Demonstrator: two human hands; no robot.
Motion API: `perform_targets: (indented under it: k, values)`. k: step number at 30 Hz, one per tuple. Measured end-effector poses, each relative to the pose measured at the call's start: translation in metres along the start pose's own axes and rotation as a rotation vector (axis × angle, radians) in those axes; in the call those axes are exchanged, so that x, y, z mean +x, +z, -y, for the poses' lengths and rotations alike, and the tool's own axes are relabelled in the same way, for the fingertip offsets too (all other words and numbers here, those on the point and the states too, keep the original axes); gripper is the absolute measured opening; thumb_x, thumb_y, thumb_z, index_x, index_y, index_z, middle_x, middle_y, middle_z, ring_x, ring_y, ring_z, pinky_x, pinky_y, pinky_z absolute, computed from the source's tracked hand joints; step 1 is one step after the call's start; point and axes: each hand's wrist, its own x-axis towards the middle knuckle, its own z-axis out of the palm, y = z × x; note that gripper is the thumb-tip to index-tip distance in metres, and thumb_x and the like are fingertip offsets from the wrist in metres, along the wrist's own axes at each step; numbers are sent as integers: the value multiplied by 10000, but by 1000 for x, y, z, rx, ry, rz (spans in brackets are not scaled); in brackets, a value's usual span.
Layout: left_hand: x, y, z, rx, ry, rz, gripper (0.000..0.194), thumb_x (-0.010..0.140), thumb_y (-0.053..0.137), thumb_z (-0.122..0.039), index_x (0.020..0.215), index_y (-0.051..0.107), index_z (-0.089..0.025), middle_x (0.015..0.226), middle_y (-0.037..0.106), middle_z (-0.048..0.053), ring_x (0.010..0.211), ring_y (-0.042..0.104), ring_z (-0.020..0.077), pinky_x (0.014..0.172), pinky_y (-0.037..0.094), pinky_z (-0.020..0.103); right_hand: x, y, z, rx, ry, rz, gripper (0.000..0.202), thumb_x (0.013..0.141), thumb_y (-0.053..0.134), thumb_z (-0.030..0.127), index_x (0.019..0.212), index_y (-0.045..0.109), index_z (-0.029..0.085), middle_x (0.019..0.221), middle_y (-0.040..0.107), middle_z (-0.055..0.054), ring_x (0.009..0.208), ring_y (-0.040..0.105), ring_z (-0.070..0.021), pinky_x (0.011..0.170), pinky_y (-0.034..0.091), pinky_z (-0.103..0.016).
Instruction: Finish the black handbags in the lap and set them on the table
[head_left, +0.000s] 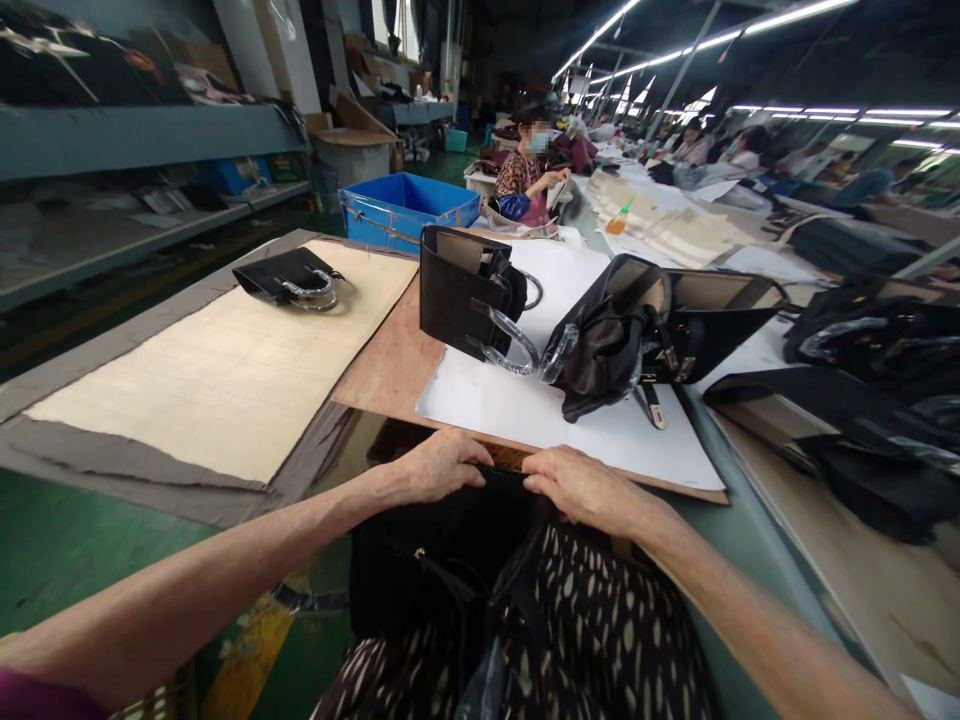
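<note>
A black bag [450, 540] lies open on the lap, over patterned dark cloth. My left hand [442, 464] pinches its far edge on the left side. On the same edge, a little to the right, my right hand [574, 482] grips with bent fingers. Past the hands, a black handbag [459, 300] with plastic-wrapped handles stands on the table. Beside it, another black bag [705, 325] leans open with dark lining bulging out. A smaller black bag [281, 272] lies farther left.
White paper [495, 395] covers part of a brown board [390, 365]. A cream sheet [210, 370] spreads over the left table. Behind is a blue crate [401, 205]. More black bags [847, 430] lie right. A masked person [525, 180] sits beyond, handling something pale.
</note>
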Motion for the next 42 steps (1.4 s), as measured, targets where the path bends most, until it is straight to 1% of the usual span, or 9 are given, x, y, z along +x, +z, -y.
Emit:
perform_targets:
  k: [7,10,14,21,25,29,34,39,42]
  values:
    - [-1,0,-5,13,-9,-43,204,667,468,-172,721,663,-142,554,510,-20,570,443,111,536,292,200,2,-5,13,-244,60,-76,146,769,521,317,721,602,207,682,611,-18,689,533,-172,557,259,-255]
    - [-2,0,-6,14,-22,-79,192,659,465,-184,670,650,-138,533,488,-23,547,426,108,522,279,206,8,-8,16,-186,14,-79,136,716,589,332,808,632,242,769,634,-6,770,538,-186,605,289,-251]
    - [-3,0,-7,-21,-48,-93,188,658,461,-207,646,634,-135,509,445,-33,508,388,98,492,247,213,19,-9,16,6,-65,-12,274,669,627,358,936,630,293,833,632,24,779,533,-168,634,315,-236]
    - [-4,2,-8,-46,-92,-93,170,645,466,-211,588,603,-128,466,357,-43,470,319,83,465,199,225,29,0,15,79,-87,-23,165,733,527,321,764,663,233,605,556,36,623,491,-127,546,283,-225]
    - [-2,2,-8,-51,-80,-95,160,637,476,-205,552,583,-123,455,340,-44,462,309,81,454,191,228,28,1,16,71,-58,-20,172,738,510,305,750,657,217,646,587,20,645,504,-137,556,287,-231]
    - [-3,3,-3,-70,-49,-112,173,648,462,-204,613,612,-124,492,417,-37,486,370,89,466,234,213,29,1,23,84,-49,-23,204,711,552,331,849,652,219,807,630,-5,730,534,-160,595,314,-235]
    - [-5,6,1,-49,-46,-142,207,666,417,-190,621,607,-123,505,445,-26,483,382,87,456,247,206,33,5,25,125,-50,-75,169,743,496,297,745,639,205,689,606,6,683,521,-151,587,318,-234]
    - [-14,-16,-1,-122,-116,-14,206,692,452,-249,702,611,-118,534,467,-27,481,373,77,444,261,191,31,6,21,167,-101,-84,194,767,451,238,817,639,235,750,627,16,720,529,-151,638,334,-239]
    - [-32,-34,1,-272,-154,-29,317,758,433,-370,839,599,-113,688,563,10,594,466,101,519,347,185,29,6,19,193,-112,-78,197,776,439,233,807,633,235,737,624,16,706,528,-151,642,337,-242]
